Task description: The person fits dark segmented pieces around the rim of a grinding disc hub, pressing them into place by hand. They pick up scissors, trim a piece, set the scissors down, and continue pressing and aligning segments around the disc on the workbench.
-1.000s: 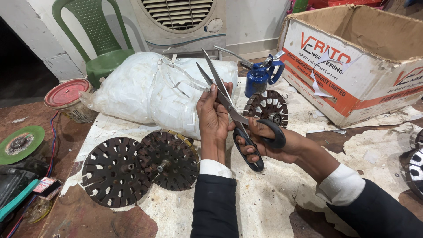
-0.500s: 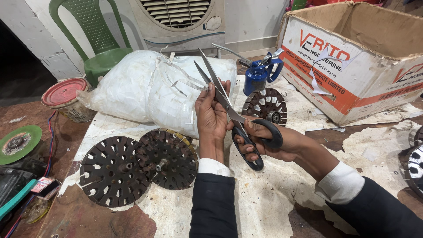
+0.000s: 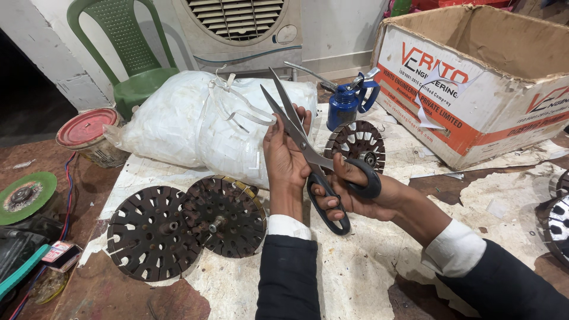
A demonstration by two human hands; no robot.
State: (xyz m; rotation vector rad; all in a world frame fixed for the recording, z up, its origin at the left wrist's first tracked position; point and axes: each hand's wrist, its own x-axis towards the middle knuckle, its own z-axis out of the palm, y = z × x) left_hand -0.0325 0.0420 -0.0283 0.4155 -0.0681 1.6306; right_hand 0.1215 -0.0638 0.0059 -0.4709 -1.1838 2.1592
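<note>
My right hand [image 3: 361, 192] grips the black handles of a large pair of scissors [image 3: 296, 127], whose steel blades are parted and point up and to the left. My left hand [image 3: 283, 155] is raised just behind the blades, its fingers pinching a thin white strip [image 3: 240, 112] that loops out of a bulging white bag [image 3: 189, 127]. The strip's end lies at the open blades. Both hands hover over a table covered with torn white paper [image 3: 367, 266].
Two dark slotted metal discs [image 3: 148, 231] [image 3: 225, 214] lie left of my arms, a third [image 3: 355, 141] behind the scissors. A blue oil can [image 3: 345, 102], an open cardboard box [image 3: 474, 83], a red-lidded tin [image 3: 89, 133], a green grinding disc [image 3: 24, 192] and a green chair [image 3: 133, 65] surround them.
Almost nothing differs: both hands and the open scissors stay in the same place at the white strip.
</note>
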